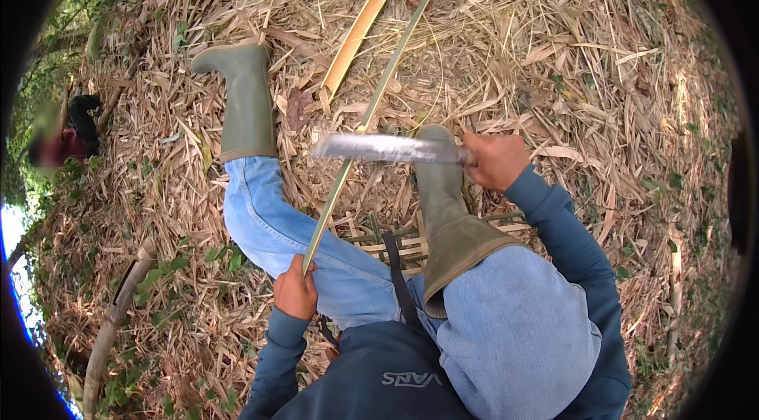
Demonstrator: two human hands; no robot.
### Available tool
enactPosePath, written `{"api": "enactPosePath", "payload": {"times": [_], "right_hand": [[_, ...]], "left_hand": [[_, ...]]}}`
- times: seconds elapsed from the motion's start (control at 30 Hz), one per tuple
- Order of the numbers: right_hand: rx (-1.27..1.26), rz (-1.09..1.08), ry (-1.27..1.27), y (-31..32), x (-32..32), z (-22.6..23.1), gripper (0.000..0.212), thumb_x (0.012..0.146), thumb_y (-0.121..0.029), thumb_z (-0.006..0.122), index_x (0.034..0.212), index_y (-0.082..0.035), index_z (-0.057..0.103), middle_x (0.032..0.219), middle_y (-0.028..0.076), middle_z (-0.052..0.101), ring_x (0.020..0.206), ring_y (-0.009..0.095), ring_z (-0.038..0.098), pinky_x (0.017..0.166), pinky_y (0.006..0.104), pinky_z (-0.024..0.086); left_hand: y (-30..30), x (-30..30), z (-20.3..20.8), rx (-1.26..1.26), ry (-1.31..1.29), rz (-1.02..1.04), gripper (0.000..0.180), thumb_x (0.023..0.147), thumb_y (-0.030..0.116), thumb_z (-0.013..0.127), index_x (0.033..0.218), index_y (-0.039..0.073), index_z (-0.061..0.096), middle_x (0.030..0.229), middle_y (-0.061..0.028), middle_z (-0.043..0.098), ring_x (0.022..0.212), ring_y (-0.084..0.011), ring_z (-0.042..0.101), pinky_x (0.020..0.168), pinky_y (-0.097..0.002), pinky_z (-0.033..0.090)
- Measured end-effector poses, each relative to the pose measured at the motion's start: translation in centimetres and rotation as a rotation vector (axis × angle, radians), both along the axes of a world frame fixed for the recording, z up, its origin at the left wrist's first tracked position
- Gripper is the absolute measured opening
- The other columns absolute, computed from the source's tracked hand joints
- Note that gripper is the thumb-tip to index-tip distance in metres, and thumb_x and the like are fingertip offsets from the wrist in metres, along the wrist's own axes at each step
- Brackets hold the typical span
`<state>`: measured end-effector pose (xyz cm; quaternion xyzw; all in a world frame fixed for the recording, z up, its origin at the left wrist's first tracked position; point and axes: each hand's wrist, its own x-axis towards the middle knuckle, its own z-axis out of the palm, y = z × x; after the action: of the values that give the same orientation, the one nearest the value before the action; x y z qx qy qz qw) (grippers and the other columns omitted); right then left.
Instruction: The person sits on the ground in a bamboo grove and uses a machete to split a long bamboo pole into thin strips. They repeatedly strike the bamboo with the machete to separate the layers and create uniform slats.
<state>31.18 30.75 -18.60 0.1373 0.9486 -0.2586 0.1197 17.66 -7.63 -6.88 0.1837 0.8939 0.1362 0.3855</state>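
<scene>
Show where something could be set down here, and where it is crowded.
Dry leaves lie throughout, but open patches lie between the left boot and the split bamboo, and right of the right grip. It is crowded left of the right boot, where the knife overlaps the bamboo strip near slats.

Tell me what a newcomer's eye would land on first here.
First, the broad silvery metal blade near the centre, its handle gripped in the right hand and its length crossing, in this view, a long thin green bamboo-like strip whose lower end the left hand holds. Next, the tall olive-green boot at upper left, and the wider, curved pale-yellow split piece lying on dry leaves at the top.
</scene>
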Motion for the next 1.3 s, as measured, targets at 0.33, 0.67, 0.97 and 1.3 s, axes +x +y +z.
{"api": "enactPosePath", "payload": {"times": [0.33,0.67,0.97,1.3], "right_hand": [[-0.082,-0.037,-0.174,1.8,-2.7,-0.5,0.022,0.079,-0.026,0.064,0.090,-0.007,0.061,0.070,0.019,0.065,0.070,0.038,0.066,0.066,0.0487,0.054],[-0.076,0.001,-0.070,1.1,-3.6,0.8,0.023,0.078,-0.025,0.066,0.088,-0.007,0.058,0.063,0.017,0.063,0.061,0.038,0.064,0.058,0.0495,0.052],[0.010,-0.119,-0.092,0.5,-1.3,-2.1,0.025,0.077,-0.026,0.067,0.093,-0.007,0.060,0.065,0.016,0.064,0.062,0.037,0.065,0.057,0.0488,0.052],[-0.002,-0.181,-0.153,2.0,-2.6,-2.9,0.023,0.080,-0.027,0.065,0.093,-0.008,0.060,0.073,0.019,0.066,0.072,0.038,0.066,0.068,0.0491,0.053]], "left_hand": [[0.8,0.8,0.6,0.004,-0.062,0.050,0.005,0.090,0.003,0.051,0.089,0.005,0.055,0.066,-0.0220,0.060,0.065,-0.0438,0.061,0.057,-0.0489,0.045],[0.1,0.6,0.4,0.167,-0.491,0.387,0.026,0.103,0.023,0.044,0.088,0.003,0.053,0.060,0.0014,0.044,0.048,-0.0065,0.036,0.046,-0.0234,0.031],[0.9,0.0,1.0,0.209,-0.904,0.658,0.028,0.102,0.031,0.046,0.092,0.005,0.052,0.060,0.0013,0.041,0.047,-0.0059,0.031,0.043,-0.0215,0.028],[-0.2,0.2,1.6,0.186,-0.919,0.668,0.028,0.103,0.030,0.045,0.092,0.005,0.051,0.059,0.0005,0.041,0.047,-0.0063,0.032,0.043,-0.0217,0.028]]}}
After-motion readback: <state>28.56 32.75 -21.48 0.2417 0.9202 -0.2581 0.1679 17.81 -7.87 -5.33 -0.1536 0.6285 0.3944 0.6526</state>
